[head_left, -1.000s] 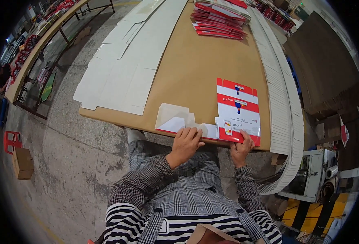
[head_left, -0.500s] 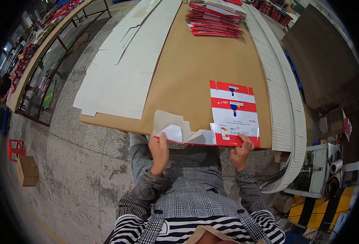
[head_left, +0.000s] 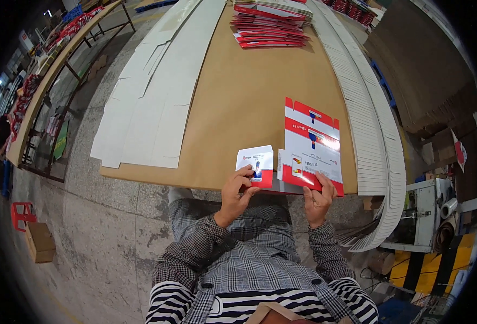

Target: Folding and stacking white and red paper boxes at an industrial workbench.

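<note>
Low in the frame's centre, the left hand (head_left: 237, 190) folds the red-and-white carton blank (head_left: 308, 148)'s side flap (head_left: 256, 164), grip pinching it, while the right hand (head_left: 318, 195) grips its near edge on the tabletop (head_left: 249, 102).

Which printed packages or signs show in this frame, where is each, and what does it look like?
Flat carton blank: near table edge, right hand on its lower edge; red and white with blue marks.
Folded flap: left of the blank, under the left hand fingers; white and red.
Stack of flat cartons: far end of table; red and white.
Striped panel: floor, lower right; yellow and black.
</note>
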Demonstrator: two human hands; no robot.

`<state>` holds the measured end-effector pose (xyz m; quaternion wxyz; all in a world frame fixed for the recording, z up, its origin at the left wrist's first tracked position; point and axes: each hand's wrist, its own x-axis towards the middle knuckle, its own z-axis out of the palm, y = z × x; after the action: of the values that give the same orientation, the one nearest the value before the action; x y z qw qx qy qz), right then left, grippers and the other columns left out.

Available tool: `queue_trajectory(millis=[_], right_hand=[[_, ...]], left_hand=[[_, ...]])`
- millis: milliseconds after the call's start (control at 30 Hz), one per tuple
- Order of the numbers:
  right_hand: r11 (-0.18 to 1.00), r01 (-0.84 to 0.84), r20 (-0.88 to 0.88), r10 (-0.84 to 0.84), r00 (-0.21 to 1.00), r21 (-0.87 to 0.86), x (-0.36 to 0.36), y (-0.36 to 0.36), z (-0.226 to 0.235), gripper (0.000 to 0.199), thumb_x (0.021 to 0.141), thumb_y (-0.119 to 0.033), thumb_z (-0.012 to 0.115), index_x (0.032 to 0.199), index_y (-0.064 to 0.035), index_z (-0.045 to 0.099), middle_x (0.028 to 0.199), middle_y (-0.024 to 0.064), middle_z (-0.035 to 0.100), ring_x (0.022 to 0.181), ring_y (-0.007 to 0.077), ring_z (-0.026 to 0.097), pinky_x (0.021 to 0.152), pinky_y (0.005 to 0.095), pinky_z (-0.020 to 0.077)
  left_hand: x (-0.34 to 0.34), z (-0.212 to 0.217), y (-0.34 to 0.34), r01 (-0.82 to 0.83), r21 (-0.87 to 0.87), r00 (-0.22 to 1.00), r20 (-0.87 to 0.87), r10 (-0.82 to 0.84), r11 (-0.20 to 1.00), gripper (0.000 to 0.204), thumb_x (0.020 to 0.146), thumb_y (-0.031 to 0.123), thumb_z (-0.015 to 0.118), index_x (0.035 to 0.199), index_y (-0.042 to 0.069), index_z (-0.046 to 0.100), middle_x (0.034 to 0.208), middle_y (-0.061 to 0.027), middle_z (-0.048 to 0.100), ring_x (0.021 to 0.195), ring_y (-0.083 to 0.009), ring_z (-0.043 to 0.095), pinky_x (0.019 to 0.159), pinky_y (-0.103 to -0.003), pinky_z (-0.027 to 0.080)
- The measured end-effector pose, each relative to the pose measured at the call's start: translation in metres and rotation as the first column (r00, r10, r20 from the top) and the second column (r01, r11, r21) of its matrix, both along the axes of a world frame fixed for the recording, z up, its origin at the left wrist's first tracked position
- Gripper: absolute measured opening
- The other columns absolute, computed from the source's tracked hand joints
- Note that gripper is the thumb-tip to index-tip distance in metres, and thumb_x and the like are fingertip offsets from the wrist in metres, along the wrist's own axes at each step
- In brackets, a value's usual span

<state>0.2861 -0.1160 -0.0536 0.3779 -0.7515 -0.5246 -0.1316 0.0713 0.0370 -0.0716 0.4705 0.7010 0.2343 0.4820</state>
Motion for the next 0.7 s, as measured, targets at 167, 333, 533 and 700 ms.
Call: queue_trajectory(millis=[167, 333, 533, 700], right_hand=[[0.999, 0.022, 0.079, -0.018, 0.997, -0.046, 0.006, -0.001, -0.014, 0.038, 0.086, -0.032, 0.075, 0.065, -0.0008, 0.068, 0.128, 0.0139, 0.064, 0.124, 0.0315, 0.053, 0.105, 0.048, 0.0284], [0.998, -0.003, 0.11, 0.01, 0.994, -0.064, 0.007, -0.01, -0.034, 0.042, 0.085, -0.035, 0.075, 0.061, -0.0028, 0.064, 0.128, 0.0133, 0.065, 0.125, 0.0309, 0.053, 0.104, 0.0466, 0.0288], [0.997, -0.001, 0.123, 0.011, 0.992, -0.079, 0.005, -0.01, -0.038, 0.043, 0.085, -0.037, 0.075, 0.06, -0.0038, 0.064, 0.129, 0.0135, 0.064, 0.126, 0.0306, 0.052, 0.105, 0.0463, 0.0282], [0.995, -0.003, 0.141, 0.016, 0.99, -0.095, 0.007, -0.014, -0.041, 0.042, 0.084, -0.037, 0.076, 0.06, -0.0042, 0.064, 0.13, 0.0135, 0.063, 0.127, 0.0302, 0.051, 0.105, 0.0465, 0.0281]], left_hand=[[0.009, 0.001, 0.002, -0.007, 0.258, 0.985, -0.163, 0.051, 0.966, 0.026, 0.078, 0.005, 0.078, 0.101, 0.0, 0.067, 0.115, -0.0139, 0.065, 0.118, -0.0336, 0.062, 0.095, -0.042, 0.052], [0.015, 0.004, -0.002, 0.029, 0.152, 0.943, -0.332, 0.024, 0.988, 0.024, 0.079, 0.004, 0.076, 0.099, -0.001, 0.066, 0.116, -0.0149, 0.063, 0.116, -0.0356, 0.06, 0.095, -0.043, 0.051], [0.021, 0.01, -0.01, -0.001, 0.237, 0.905, -0.413, 0.102, 0.972, 0.025, 0.077, 0.0, 0.074, 0.1, -0.002, 0.063, 0.117, -0.0181, 0.059, 0.115, -0.0362, 0.058, 0.095, -0.043, 0.05], [0.029, 0.047, -0.004, 0.145, 0.336, 0.76, -0.64, 0.113, 0.931, 0.024, 0.075, 0.012, 0.077, 0.092, -0.001, 0.064, 0.104, -0.0163, 0.059, 0.102, -0.0329, 0.057, 0.089, -0.044, 0.048]])
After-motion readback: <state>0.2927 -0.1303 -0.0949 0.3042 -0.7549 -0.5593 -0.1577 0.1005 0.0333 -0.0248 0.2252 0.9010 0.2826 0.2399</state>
